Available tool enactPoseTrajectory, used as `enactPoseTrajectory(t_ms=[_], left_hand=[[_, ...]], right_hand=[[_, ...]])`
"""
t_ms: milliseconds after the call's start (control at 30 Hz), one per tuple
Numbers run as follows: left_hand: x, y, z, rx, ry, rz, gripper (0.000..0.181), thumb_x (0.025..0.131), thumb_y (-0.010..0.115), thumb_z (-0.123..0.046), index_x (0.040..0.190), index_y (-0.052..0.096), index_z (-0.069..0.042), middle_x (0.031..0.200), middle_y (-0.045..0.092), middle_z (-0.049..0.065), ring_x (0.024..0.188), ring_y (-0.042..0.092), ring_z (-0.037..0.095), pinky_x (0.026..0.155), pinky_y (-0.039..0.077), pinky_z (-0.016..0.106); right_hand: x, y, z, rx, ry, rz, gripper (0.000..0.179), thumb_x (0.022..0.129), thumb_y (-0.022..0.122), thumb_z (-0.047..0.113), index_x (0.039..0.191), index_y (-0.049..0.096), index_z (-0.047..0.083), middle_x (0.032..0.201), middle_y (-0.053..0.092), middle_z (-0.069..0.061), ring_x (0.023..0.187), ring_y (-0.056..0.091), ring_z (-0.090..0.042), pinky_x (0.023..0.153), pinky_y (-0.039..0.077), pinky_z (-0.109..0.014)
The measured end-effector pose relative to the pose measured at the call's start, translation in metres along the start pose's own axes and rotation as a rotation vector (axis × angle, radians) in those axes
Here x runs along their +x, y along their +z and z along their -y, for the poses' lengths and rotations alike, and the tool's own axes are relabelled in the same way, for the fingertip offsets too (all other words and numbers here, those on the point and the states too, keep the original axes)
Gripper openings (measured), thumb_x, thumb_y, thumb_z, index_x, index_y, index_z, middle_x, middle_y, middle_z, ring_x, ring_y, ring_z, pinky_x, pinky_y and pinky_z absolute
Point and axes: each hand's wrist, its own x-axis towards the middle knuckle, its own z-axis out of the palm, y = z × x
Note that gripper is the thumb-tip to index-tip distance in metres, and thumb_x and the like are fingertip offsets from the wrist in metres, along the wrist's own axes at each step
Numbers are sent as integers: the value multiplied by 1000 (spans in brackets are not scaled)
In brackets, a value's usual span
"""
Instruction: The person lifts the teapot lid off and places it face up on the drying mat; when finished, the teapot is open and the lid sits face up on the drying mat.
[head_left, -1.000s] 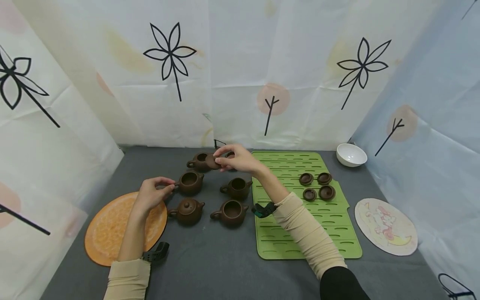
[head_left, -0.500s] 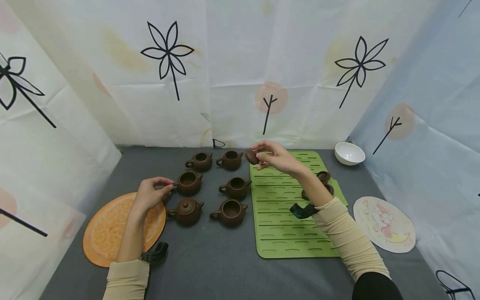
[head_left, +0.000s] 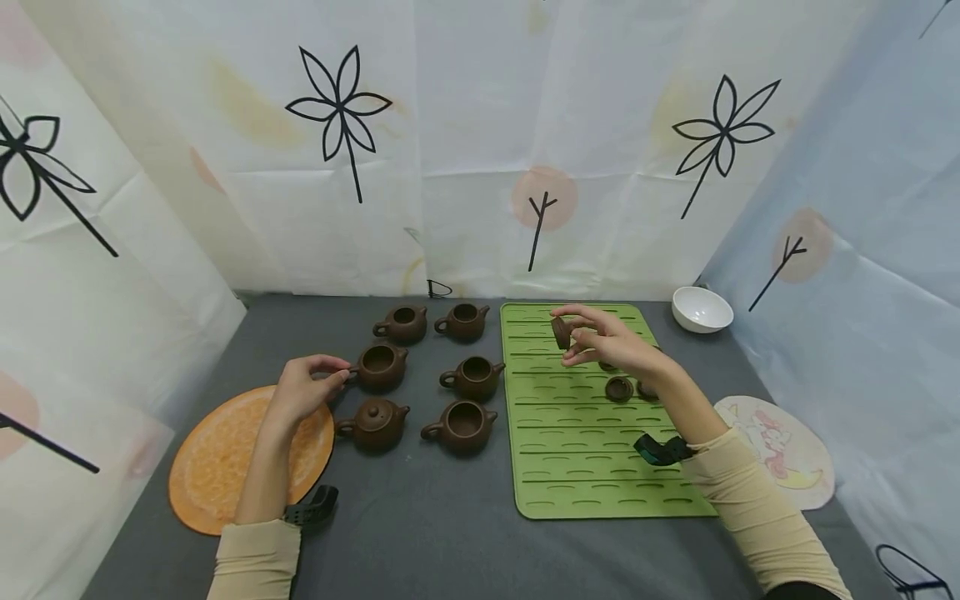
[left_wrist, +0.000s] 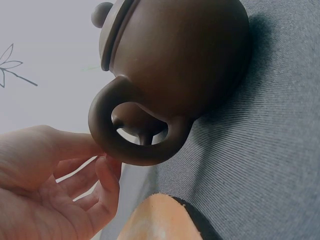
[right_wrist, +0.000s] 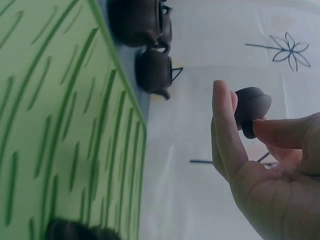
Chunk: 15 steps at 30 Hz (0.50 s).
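In the head view my right hand (head_left: 615, 343) pinches a small brown teapot lid (head_left: 560, 333), tipped on its side above the green mat (head_left: 555, 450). The right wrist view has the lid's knob (right_wrist: 248, 129) between thumb and fingers. My left hand (head_left: 302, 390) pinches the handle of an uncovered brown teapot (head_left: 381, 367) in the left row. Nearer me, a lidded teapot (head_left: 378, 423) fills much of the left wrist view, its handle overlapping my fingertips there. Other lids, one being a brown lid (head_left: 619, 389), lie on the mat, partly hidden by my right hand.
Several uncovered teapots stand in two rows, including a front right teapot (head_left: 463, 427) and a back teapot (head_left: 402, 323). An orange round mat (head_left: 217, 467) lies under my left forearm. A white bowl (head_left: 702, 309) and a pale oval mat (head_left: 802, 454) are at the right.
My right hand has carried the lid rightward from above the back left teapot to over the green mat. My left hand stays at the same teapot handle.
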Motion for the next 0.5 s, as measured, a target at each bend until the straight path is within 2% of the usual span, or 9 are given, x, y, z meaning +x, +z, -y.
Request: enactPoseTrajectory(t_ms=[100,233,333,433,500], left_hand=[[0,0,1,4,9,2,29,110,66,-20,132,74,-3,137,69,26,105,76,32,75,60,30],[1,0,2,1,9,3,29,110,66,-20,132,74,-3,136,70,27,104,76,34,74,60,31],[0,0,2,-2,4,3,29,110,66,-20,132,74,-3,134,71,26,104,75,33,74,60,31],[0,1,2,3,2,-2,28,110,67,-20,131,74,-4,133,71,26,103,75,33,75,60,31],[0,0,1,6,2,-3,28,110,67,-20,132,74,-4,133,71,26,102,75,33,75,59,32]], right_hand=[[-10,-5,-8,48,27,-8,50,120,37,13,168,30,0,165,32,-34,108,75,-20,106,63,-48],[-21,-10,-20,74,60,-31,55,119,45,23,168,28,3,165,32,-35,118,75,-32,110,59,-53],[-27,-11,-29,65,66,-34,61,115,56,19,167,28,4,161,37,-36,122,72,-42,110,59,-55],[-32,-11,-38,73,81,-30,65,112,62,11,167,28,6,161,39,-36,125,72,-42,110,58,-56],[-34,-10,-44,85,97,-24,66,111,62,8,167,27,6,164,35,-38,126,73,-40,110,58,-54]])
